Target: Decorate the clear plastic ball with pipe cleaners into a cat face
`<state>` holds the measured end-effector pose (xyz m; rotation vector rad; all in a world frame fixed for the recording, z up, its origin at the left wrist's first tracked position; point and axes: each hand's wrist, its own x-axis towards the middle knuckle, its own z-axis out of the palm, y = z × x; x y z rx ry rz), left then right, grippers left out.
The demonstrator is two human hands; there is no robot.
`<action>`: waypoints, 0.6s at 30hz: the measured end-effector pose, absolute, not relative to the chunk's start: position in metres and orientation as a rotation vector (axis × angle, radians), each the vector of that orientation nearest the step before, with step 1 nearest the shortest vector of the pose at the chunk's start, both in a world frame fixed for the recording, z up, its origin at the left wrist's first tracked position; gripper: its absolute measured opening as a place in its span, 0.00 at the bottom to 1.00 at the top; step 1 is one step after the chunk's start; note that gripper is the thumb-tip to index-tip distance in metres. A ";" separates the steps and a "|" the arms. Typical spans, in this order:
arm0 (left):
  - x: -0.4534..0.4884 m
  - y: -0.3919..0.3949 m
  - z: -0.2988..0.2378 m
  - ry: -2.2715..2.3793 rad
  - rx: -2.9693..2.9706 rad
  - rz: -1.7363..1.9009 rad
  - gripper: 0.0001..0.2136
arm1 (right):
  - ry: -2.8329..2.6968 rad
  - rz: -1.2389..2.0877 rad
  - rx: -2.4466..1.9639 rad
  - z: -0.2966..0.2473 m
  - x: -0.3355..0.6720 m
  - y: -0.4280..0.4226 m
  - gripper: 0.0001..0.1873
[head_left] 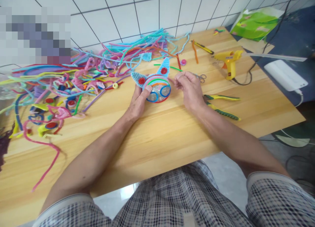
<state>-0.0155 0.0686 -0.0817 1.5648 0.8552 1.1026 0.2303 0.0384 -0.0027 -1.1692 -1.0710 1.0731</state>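
On the wooden counter [172, 138], the left hand [139, 102] clamps the round multicoloured pipe-cleaner face [157, 86] by its rim; the right hand [189, 89] curls just beside it, grip unclear. Probably light, soft, easily bent.

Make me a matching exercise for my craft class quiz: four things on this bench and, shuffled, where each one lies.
Things:
1 glue gun
2 pliers
3 pipe-cleaner face
4 loose pipe cleaners

Places:
A between left hand and right hand
B spread over the left part of the table
C just right of the right hand
D far right part of the table, standing upright

Pairs: 1-D, 2-C, 3-A, 4-B
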 end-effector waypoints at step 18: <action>-0.011 0.065 -0.074 0.855 1.512 1.107 0.39 | -1.162 1.210 -1.124 0.004 0.226 0.034 0.27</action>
